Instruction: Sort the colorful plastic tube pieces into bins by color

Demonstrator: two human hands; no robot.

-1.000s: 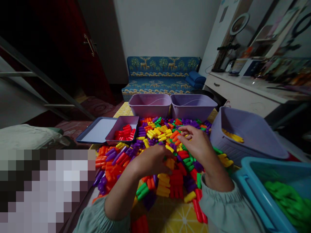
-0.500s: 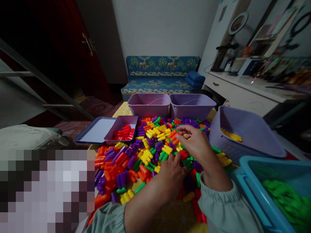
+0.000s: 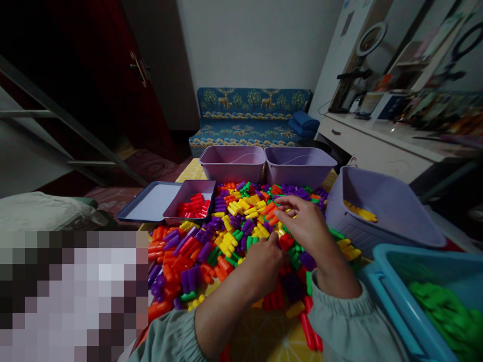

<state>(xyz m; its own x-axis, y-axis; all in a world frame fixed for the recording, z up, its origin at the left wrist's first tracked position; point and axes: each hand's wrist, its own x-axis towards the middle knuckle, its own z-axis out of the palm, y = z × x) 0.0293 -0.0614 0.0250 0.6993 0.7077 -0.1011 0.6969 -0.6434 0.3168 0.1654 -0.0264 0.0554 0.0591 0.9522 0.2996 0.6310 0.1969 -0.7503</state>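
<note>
A big heap of small plastic pegs point(image 3: 211, 241) in red, orange, yellow, green and purple covers the yellow table mat point(image 3: 271, 337). My left hand point(image 3: 264, 266) lies on the near middle of the heap, fingers curled down into red pieces; what it holds is hidden. My right hand point(image 3: 302, 223) rests just beyond it, palm down with fingers stretched out over orange and yellow pegs.
A small purple tray with red pegs point(image 3: 190, 203) sits on a blue-rimmed tray point(image 3: 149, 203) at left. Two purple tubs point(image 3: 232, 163) point(image 3: 300, 166) stand at the back. Right: a tilted purple tub with yellow pegs point(image 3: 377, 211) and a blue bin with green pegs point(image 3: 422, 296).
My left hand has slid right from the heap's centre to just beside my right wrist, uncovering pegs at the middle. My right hand stays nearly still.
</note>
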